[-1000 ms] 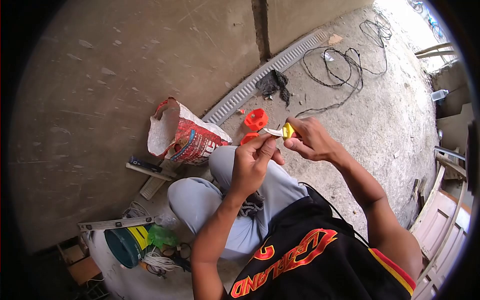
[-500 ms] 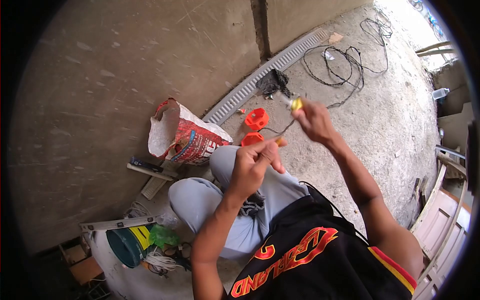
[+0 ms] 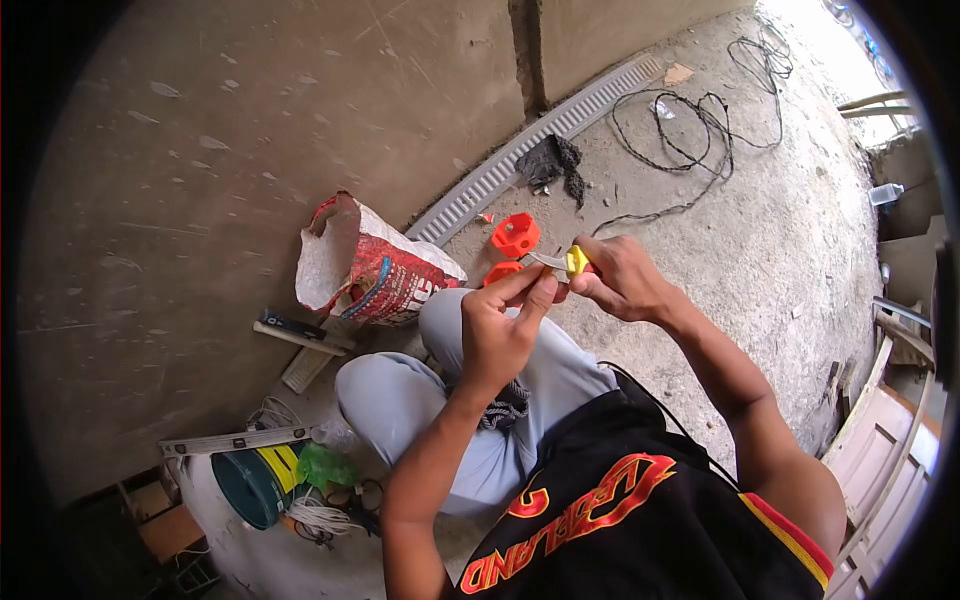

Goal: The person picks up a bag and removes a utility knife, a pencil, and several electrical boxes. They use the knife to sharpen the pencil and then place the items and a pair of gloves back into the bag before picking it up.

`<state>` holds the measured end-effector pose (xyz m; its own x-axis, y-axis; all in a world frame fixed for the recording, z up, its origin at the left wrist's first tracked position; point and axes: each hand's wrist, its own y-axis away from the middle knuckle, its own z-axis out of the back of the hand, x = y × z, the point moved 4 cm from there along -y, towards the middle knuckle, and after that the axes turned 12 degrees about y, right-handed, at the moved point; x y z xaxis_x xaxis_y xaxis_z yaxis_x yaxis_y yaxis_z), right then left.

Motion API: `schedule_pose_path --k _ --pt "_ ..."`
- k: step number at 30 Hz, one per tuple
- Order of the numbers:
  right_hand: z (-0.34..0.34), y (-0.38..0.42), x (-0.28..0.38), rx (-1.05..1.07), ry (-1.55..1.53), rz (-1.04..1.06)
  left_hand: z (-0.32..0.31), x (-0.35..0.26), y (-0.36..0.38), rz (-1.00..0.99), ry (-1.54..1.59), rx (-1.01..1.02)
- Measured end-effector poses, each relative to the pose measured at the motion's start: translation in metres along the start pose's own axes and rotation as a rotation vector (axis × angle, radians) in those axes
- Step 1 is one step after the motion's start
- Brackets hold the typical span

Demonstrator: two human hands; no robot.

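1. Rough concrete floor (image 3: 760, 250) and wall surround a crouching person, a torn red bag (image 3: 365, 268) beside the knee.
2. Right hand (image 3: 625, 280) is closed around a yellow-handled knife (image 3: 565, 263).
3. Left hand (image 3: 500, 330) pinches something small at the blade; what it is cannot be told.
4. Judged step: stripping or trimming; next calls for a controlled pull away from fingers.

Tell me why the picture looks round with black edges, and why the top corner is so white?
In the head view, a fisheye lens bends everything: the straight grey channel looks curved and the corners go black. The top right is washed out by bright daylight glare. The left hand and right hand with the yellow-handled knife look fairly sharp; soft shade covers the wall.
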<state>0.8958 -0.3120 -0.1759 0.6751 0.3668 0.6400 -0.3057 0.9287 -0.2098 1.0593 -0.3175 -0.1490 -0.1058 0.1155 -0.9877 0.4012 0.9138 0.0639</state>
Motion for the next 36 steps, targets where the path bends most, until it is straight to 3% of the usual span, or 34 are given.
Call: schedule_pose_path --k 4,5,6,7,9,11,13,15,16,17,19,20,22,25,27,31,35,36 --pt "-0.001 -0.002 -0.004 -0.058 0.029 -0.061 0.000 -0.007 0.001 -0.122 -0.202 -0.119" --pt "0.000 -0.003 -0.008 -0.058 0.027 -0.062 0.001 -0.010 0.001 -0.233 -0.322 -0.127" --pt "0.004 -0.005 -0.021 -0.113 0.051 -0.202 0.000 -0.013 0.001 -0.347 -0.442 -0.134" --pt "0.009 -0.004 -0.031 -0.171 0.074 -0.340 0.000 -0.013 0.001 -0.351 -0.445 -0.134" --pt "0.010 -0.003 -0.034 -0.178 0.082 -0.328 -0.002 -0.011 0.002 -0.319 -0.487 -0.172" --pt "0.003 0.002 -0.027 -0.118 -0.199 -0.231 -0.004 -0.010 0.004 -0.323 -0.486 -0.175" --pt "0.001 0.003 -0.018 -0.163 -0.285 -0.170 -0.003 -0.012 0.002 -0.341 -0.495 -0.193" --pt "-0.006 0.001 -0.021 -0.081 -0.728 -0.408 0.000 -0.006 0.002 -0.213 -0.229 -0.142" --pt "-0.014 0.004 -0.037 -0.102 -0.879 -0.387 0.009 -0.010 0.002 -0.218 -0.232 -0.174" --pt "-0.008 0.001 -0.042 -0.116 -0.786 -0.434 0.021 -0.019 0.002 -0.252 -0.213 -0.174" --pt "-0.003 0.001 -0.059 -0.125 -0.043 -0.337 0.046 -0.054 0.011 -0.297 -0.247 -0.171" --pt "-0.009 0.007 -0.072 -0.107 -0.042 -0.322 0.068 -0.058 0.017 -0.311 -0.160 -0.231" --pt "-0.032 0.022 -0.097 0.134 0.400 -0.370 0.099 -0.079 0.034 -0.303 -0.138 -0.342" --pt "-0.055 0.028 -0.108 0.295 0.337 -0.357 0.129 -0.081 0.056 -0.338 -0.120 -0.481" --pt "-0.066 0.020 -0.105 0.234 0.227 -0.295 0.155 -0.071 0.067 -0.307 -0.135 -0.502" --pt "-0.087 -0.025 -0.082 0.213 0.043 -0.430 0.179 -0.066 0.067 -0.223 -0.177 -0.628" --pt "-0.148 -0.067 -0.135 0.115 0.039 -0.477 0.232 -0.057 0.049 -0.259 -0.493 -0.756" --pt "-0.161 -0.074 -0.151 0.043 0.162 -0.510 0.240 -0.052 0.044 -0.263 -0.484 -0.763"
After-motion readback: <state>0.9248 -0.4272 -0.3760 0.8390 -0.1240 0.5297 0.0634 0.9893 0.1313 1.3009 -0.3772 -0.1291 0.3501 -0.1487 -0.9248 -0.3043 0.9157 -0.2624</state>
